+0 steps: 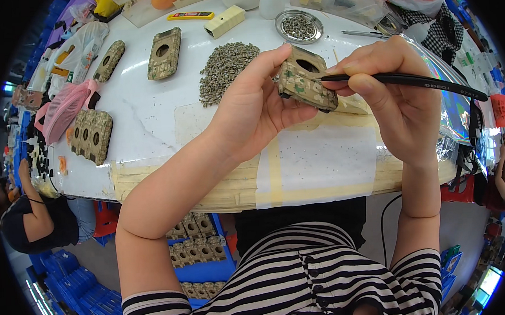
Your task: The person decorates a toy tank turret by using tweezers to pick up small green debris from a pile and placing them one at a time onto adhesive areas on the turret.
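Observation:
My left hand (242,110) is closed around a camouflage-patterned plastic housing (301,86) with a round dark hole, held tilted above the table. A pair of black tweezers (429,81) is pinched in my right hand (405,103). Their tip end reaches the housing's right side; my fingers hide the very points, so I cannot tell whether they grip a small part. Just beyond my left hand lies a heap of small metallic pieces (222,74). Similar camouflage housings rest at the left: one upper (172,53), another beside it (105,67), and a row (96,127) nearer me.
A round metal dish (285,31) of small pieces stands at the back, near a beige block (224,21) and a yellow cutter (190,16). Tape holds white paper (320,154) at the front edge. Blue trays (203,255) of housings sit below. A co-worker's arm (36,215) shows at left.

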Tool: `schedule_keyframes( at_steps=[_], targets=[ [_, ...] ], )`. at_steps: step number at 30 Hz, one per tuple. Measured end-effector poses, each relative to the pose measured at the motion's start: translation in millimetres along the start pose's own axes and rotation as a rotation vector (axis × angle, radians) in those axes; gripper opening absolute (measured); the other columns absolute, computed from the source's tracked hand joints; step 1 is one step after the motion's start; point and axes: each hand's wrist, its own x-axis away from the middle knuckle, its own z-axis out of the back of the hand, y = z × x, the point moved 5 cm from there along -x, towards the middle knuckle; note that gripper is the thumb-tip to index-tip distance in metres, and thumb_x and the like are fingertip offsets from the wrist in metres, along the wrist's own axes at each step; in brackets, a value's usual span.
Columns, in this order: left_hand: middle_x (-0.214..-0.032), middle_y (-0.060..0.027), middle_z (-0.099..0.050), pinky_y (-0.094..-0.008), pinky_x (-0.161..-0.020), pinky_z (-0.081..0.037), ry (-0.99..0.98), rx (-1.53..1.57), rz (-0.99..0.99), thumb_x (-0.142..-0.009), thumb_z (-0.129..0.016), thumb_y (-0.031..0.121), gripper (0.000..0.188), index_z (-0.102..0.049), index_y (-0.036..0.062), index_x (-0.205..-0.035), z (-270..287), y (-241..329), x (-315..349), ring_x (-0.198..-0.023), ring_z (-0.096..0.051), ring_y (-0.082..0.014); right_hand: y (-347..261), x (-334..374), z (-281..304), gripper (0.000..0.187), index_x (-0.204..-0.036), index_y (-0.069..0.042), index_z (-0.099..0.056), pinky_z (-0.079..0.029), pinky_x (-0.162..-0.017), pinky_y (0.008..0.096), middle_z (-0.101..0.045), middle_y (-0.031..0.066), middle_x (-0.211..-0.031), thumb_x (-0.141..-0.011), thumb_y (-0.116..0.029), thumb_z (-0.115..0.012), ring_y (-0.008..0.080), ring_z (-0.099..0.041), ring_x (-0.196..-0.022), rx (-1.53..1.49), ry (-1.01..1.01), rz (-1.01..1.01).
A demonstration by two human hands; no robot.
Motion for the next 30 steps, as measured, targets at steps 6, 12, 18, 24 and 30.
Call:
schedule_keyframes(
  at_steps=[6, 12, 18, 24, 30],
  targets=[
    [-0.095, -0.0156, -0.064, -0.0239, -0.060, -0.060, -0.006, 0.001, -0.003, -0.095, -0.038, 0.035, 0.045, -0.051, -0.0056, -0.112, -0.3, 0.0, -0.1, -0.083, -0.067, -0.0249, -0.4, 0.2, 0.3, 0.012, -0.094, 0.007, -0.053, -0.054, -0.073, 0.0252, -0.059, 0.0161, -0.091, -0.090, -0.005, -0.054, 0.0197, -0.064, -0.082, 0.003, -0.001, 0.005],
    [-0.096, -0.0173, -0.064, -0.0237, -0.060, -0.060, -0.003, -0.020, -0.007, -0.095, -0.038, 0.035, 0.046, -0.051, -0.0056, -0.113, -0.9, 0.0, -0.2, -0.083, -0.067, -0.0246, 1.1, 2.8, 1.2, 0.012, -0.095, 0.007, -0.053, -0.055, -0.073, 0.0257, -0.059, 0.0165, -0.092, -0.091, -0.004, -0.053, 0.0206, -0.064, -0.082, -0.055, 0.063, 0.000],
    [-0.097, -0.0171, -0.064, -0.0239, -0.059, -0.060, 0.021, -0.011, -0.004, -0.095, -0.038, 0.035, 0.046, -0.051, -0.0057, -0.113, 0.1, 0.1, 0.9, -0.082, -0.067, -0.0246, 0.4, 1.2, 0.9, 0.011, -0.095, 0.006, -0.052, -0.054, -0.072, 0.0250, -0.059, 0.0165, -0.091, -0.091, -0.004, -0.053, 0.0200, -0.064, -0.081, 0.007, 0.005, 0.017],
    [-0.097, -0.0160, -0.064, -0.0243, -0.060, -0.060, 0.016, -0.005, -0.007, -0.095, -0.038, 0.035, 0.046, -0.051, -0.0058, -0.113, -0.1, 0.5, 1.1, -0.082, -0.067, -0.0256, 0.4, 1.8, 0.9, 0.011, -0.094, 0.006, -0.052, -0.054, -0.071, 0.0246, -0.060, 0.0164, -0.091, -0.091, -0.005, -0.053, 0.0195, -0.064, -0.081, 0.013, 0.010, 0.000],
    [-0.097, -0.0165, -0.064, -0.0245, -0.061, -0.060, -0.002, 0.000, 0.000, -0.095, -0.038, 0.035, 0.046, -0.051, -0.0060, -0.112, -0.2, 0.2, 0.6, -0.083, -0.067, -0.0258, 2.8, 4.4, -3.1, 0.012, -0.095, 0.006, -0.052, -0.054, -0.072, 0.0248, -0.060, 0.0165, -0.091, -0.091, -0.005, -0.053, 0.0198, -0.064, -0.082, -0.115, 0.107, 0.051]
  ],
)
